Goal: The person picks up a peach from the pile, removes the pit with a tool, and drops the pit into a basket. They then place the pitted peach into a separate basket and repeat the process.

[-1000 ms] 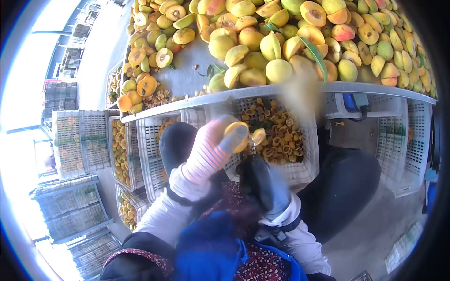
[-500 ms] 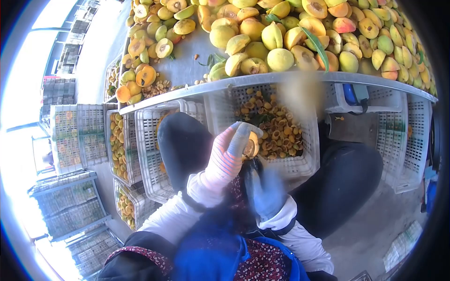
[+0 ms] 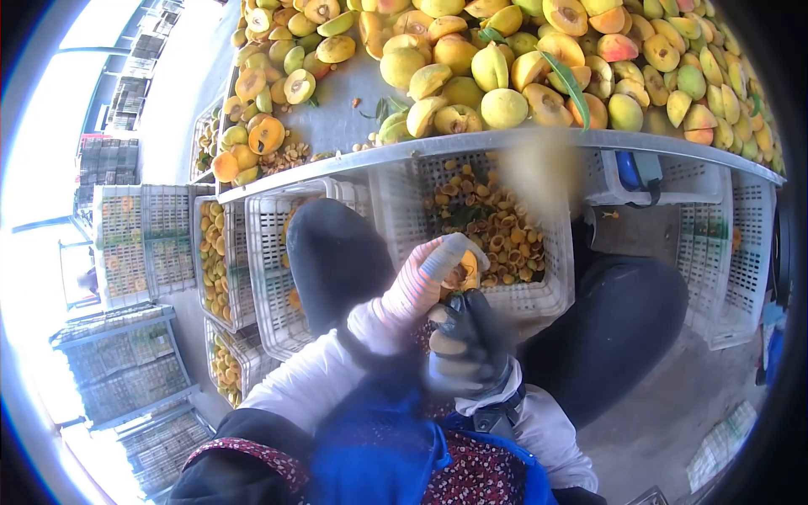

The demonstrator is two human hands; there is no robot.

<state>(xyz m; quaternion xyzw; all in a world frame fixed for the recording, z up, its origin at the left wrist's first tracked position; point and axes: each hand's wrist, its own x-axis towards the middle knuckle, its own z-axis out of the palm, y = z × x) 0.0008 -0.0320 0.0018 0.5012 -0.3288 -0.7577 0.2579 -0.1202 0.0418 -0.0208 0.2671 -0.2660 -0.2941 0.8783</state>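
Observation:
My left hand [image 3: 435, 267], in a pale striped glove with grey fingertips, is closed around a cut yellow peach half [image 3: 468, 271]. Its orange flesh and brownish centre face up between the fingers. Just below, close against the fruit, is my right hand [image 3: 465, 347], gloved in dark and blue with tan fingertips. Those fingers are curled tightly; whatever they grip is hidden, and the hand is partly blurred. Below both hands stands a white plastic crate [image 3: 551, 295] holding many small hollowed fruit pieces [image 3: 505, 240].
A metal table [image 3: 332, 105] with a raised rim carries heaps of halved peaches [image 3: 547, 67] and several leaves. More crates [image 3: 273, 295] stand at the left, some with fruit. My knees flank the middle crate. Another crate [image 3: 705, 269] is at the right.
Both hands have come lower and slightly right with the peach half. The right hand has rotated, so its curled fingers now show. The cut side of the fruit is turned more toward me.

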